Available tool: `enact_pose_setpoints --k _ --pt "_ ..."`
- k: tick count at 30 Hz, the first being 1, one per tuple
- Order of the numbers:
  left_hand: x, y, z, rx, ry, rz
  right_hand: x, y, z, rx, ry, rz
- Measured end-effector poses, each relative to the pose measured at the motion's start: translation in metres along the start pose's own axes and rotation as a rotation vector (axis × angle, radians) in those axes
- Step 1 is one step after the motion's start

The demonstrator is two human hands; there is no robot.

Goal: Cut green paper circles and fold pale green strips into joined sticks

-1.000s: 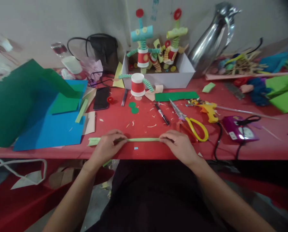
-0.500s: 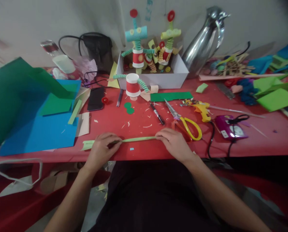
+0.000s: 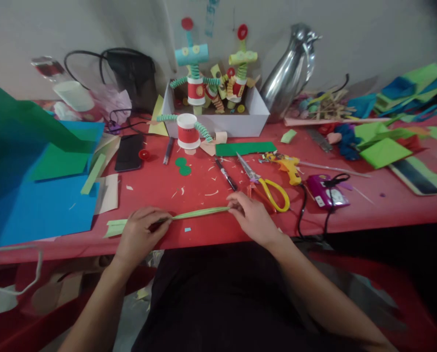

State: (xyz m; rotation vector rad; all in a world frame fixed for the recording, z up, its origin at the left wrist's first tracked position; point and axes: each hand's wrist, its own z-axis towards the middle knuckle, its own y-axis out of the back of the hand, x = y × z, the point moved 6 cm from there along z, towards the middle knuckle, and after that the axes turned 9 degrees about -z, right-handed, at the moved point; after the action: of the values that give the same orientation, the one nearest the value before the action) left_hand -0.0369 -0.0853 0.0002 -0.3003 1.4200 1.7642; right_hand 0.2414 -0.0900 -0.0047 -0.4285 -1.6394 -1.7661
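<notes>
A long light green paper strip, folded narrow, lies along the front edge of the red table. My left hand pinches its left part, fingers closed on the paper. My right hand presses and pinches the strip's right end. The strip's flat left end sticks out past my left hand. Both hands rest on the table near its front edge.
Yellow-handled scissors, a black marker, a yellow glue gun and a purple device lie behind my right hand. Blue and green paper sheets lie left. A white box with paper-cup figures, a phone and a steel jug stand behind.
The view has swung to the right, so everything sits further left in the picture. Both hands keep their hold on the green strip; its right end has lifted slightly.
</notes>
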Motion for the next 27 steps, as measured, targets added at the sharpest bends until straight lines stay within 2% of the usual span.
enact_pose_setpoints --k 6,13,27 --pt "-0.003 0.000 0.000 0.037 0.023 0.009 0.001 0.001 -0.001 -0.021 0.014 -0.008" --pt "-0.006 -0.001 -0.001 0.029 0.009 -0.005 0.008 0.000 -0.001 -0.043 0.174 -0.089" --pt "-0.004 -0.001 -0.006 0.025 -0.035 0.016 0.012 0.001 0.002 0.005 0.224 -0.094"
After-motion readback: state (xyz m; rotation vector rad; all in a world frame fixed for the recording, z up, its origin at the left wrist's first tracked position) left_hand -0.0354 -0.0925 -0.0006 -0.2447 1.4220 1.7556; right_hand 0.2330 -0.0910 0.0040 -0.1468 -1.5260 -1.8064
